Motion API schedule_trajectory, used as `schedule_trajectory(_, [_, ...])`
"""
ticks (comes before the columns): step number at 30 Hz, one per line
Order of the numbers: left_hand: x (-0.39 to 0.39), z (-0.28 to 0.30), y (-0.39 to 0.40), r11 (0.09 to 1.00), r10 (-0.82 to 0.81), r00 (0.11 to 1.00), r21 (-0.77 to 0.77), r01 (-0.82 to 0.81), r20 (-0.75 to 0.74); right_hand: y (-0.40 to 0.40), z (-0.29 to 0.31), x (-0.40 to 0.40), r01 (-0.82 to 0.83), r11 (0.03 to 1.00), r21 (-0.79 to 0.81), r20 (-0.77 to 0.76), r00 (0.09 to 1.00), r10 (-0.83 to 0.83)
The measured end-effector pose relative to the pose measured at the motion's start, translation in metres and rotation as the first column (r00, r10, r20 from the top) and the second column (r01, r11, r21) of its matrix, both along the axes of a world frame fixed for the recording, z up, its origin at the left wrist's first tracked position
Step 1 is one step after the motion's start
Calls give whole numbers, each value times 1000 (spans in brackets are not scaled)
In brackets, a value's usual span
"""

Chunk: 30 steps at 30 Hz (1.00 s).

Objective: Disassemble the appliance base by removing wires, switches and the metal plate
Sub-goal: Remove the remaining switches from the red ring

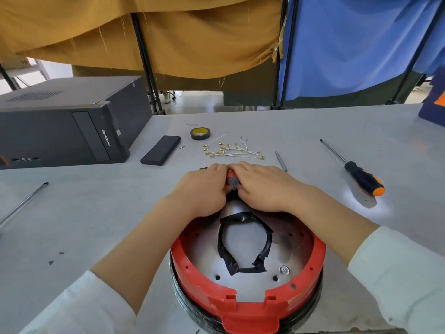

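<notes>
The round red appliance base (317, 256) lies upside down at the table's near edge. Inside it a metal plate (284, 249) shows, with a ring of black tape (243, 244) stuck on it. At the far rim sits a small grey and red switch (232, 180). My left hand (204, 189) and my right hand (262, 186) meet there, their fingers curled round the switch from both sides. A bundle of loose white wires (232, 150) with brass terminals lies on the table beyond my hands.
A black computer case (62, 126) stands at the far left, a flat black box (160, 150) beside it. Nearby lie a tape roll (199, 133), an orange-handled screwdriver (361, 177), a small metal tool (281, 161) and a long rod (24, 203) at left.
</notes>
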<state>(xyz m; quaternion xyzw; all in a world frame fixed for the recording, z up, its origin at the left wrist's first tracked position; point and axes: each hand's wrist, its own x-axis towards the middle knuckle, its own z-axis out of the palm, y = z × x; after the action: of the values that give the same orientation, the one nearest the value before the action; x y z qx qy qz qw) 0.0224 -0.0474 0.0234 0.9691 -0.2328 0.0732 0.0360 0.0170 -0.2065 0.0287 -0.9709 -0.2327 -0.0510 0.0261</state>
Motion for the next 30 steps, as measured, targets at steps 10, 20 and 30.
schedule_trajectory(10, [4, -1, -2, 1000, 19, 998, -19, -18, 58, -2, -5, 2, -47, 999, 20, 79, 996, 45])
schedule_trajectory(20, [-2, -2, -13, 991, 121, 985, 44, -128, 120, 0, -9, 0, -30, 998, -55, 172, 984, 39])
schedule_trajectory(30, [-3, -5, -14, 989, 135, 978, 38, -143, 160, 3, -9, -2, -9, 997, -72, 178, 984, 22])
